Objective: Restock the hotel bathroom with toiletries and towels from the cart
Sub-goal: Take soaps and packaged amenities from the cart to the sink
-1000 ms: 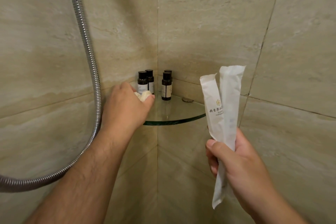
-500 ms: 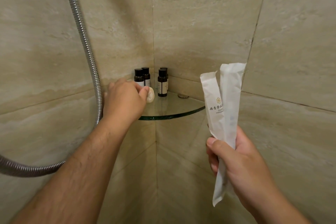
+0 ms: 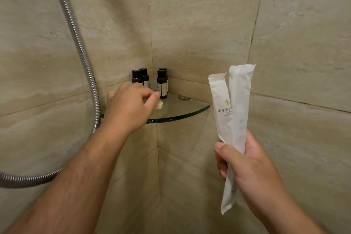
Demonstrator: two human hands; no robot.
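Soap: a small pale bar (image 3: 159, 105) lies on the glass corner shelf (image 3: 187, 110), near its front left part and just in front of the bottles. Your left hand (image 3: 126, 108) reaches over the shelf's left edge, knuckles up and fingers curled, fingertips at the bar. The hand covers part of the bar, so you cannot tell whether the fingers pinch it or only touch it.

Bottles: four small dark bottles (image 3: 161, 85) with black caps stand upright at the back of the shelf, in the corner, in two close pairs.

Packets: your right hand (image 3: 250, 167) is clenched round two long white paper packets (image 3: 234, 100), held upright and side by side to the right of the shelf, apart from it. The nearer packet bears a gold emblem and printed characters.

Surroundings: a small metal fitting (image 3: 183, 97) sits at the shelf's right rear. A ribbed metal shower hose (image 3: 83, 59) hangs down the left wall and curves off to the left. The walls are beige stone tile (image 3: 303, 43).
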